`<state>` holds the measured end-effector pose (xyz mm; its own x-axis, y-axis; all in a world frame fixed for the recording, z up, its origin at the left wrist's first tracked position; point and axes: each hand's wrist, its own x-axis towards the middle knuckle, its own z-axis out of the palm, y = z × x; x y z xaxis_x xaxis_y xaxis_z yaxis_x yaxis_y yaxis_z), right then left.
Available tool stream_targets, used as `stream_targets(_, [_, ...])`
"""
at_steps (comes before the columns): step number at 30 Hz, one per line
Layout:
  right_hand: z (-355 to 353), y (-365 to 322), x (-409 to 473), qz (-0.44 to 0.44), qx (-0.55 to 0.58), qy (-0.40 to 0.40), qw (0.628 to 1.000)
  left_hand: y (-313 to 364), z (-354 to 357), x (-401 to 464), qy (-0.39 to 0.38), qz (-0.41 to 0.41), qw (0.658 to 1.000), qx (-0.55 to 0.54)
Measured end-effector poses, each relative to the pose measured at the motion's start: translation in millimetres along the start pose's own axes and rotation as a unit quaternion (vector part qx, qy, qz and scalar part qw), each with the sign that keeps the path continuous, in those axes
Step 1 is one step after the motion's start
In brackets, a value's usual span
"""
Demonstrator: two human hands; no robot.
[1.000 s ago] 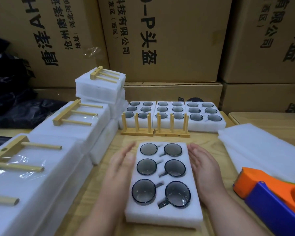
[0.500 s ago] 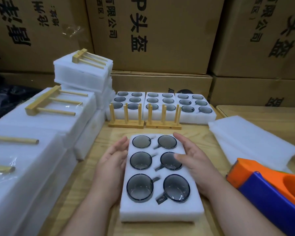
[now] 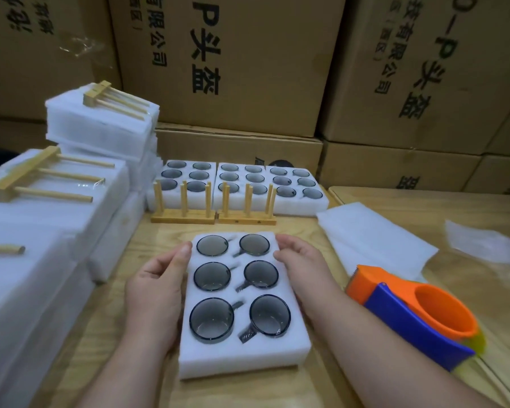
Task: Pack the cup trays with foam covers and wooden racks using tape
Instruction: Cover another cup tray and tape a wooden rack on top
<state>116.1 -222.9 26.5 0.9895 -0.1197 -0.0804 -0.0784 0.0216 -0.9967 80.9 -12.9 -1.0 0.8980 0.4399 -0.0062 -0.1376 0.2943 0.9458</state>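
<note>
While both hands (image 3: 156,290) (image 3: 304,266) grip the cup tray (image 3: 242,357) edges — fingers curled — bare table (image 3: 321,387) surrounds it.

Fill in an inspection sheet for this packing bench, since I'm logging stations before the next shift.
Surface: wooden table, pale, joined from two tops.
Job's things: foam cup tray holding six dark cups, uncovered; three more filled trays behind; two upright wooden racks; foam covers stacked at right; tape dispenser, orange and blue.
Clutter: loose plastic film far right.
Hands: left hand and right hand grip the tray's long sides.
Cables: nothing seen.
Surroundings: packed foam bundles with racks taped on top at left; cardboard cartons behind.
</note>
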Motion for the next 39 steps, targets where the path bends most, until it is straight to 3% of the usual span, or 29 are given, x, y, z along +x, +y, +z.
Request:
stream_targets(6, [-30.7,-89.4,12.9,-0.16,-0.13,-0.004,0.979,-0.5,-2.0,4.3,-0.022,0.0,0.998,-0.061])
stream_targets(9, [-71.7,-116.3,35.2,-0.189,-0.252,0.075,0.946,-4.5,-2.7,6.2,-0.035,-0.008,0.996,-0.085])
stream_targets(12, [-125.8,-116.1,63.9,-0.142,-0.399,0.142,0.895,-6.0,-2.8,7.5,-0.04,-0.017,0.994,-0.101])
stream_targets(16, [-183.1,-94.5,87.9,0.014,-0.5,0.146,0.853,-8.4,-4.6,11.1,-0.037,-0.012,0.993,-0.111])
stream_targets(20, [-210.5,-74.6,93.5,0.114,-0.541,0.151,0.819,-9.2,-5.2,11.7,-0.043,-0.021,0.994,-0.102])
stream_targets(24, [-217.9,-64.7,90.7,0.184,-0.534,0.112,0.818,-11.9,-6.4,13.6,-0.044,-0.026,0.993,-0.106])
stream_targets(29, [-222.4,-58.3,91.4,0.206,-0.501,0.111,0.833,-13.7,-7.0,16.0,-0.039,-0.025,0.991,-0.122])
stream_targets(32, [-223.3,-59.2,94.4,0.177,-0.516,0.124,0.829,-13.6,-7.3,16.3,-0.044,-0.025,0.991,-0.12])
stream_targets(34, [-222.7,-62.9,97.5,0.159,-0.563,0.151,0.796,-13.3,-7.3,16.1,-0.045,-0.025,0.991,-0.122])
stream_targets(37, [-222.8,-74.3,98.9,0.125,-0.674,0.191,0.703,-13.2,-7.1,15.7,-0.045,-0.024,0.991,-0.126])
stream_targets(39, [-223.3,-88.8,98.5,0.095,-0.671,0.208,0.705,-13.0,-7.0,15.7,-0.047,-0.025,0.991,-0.124])
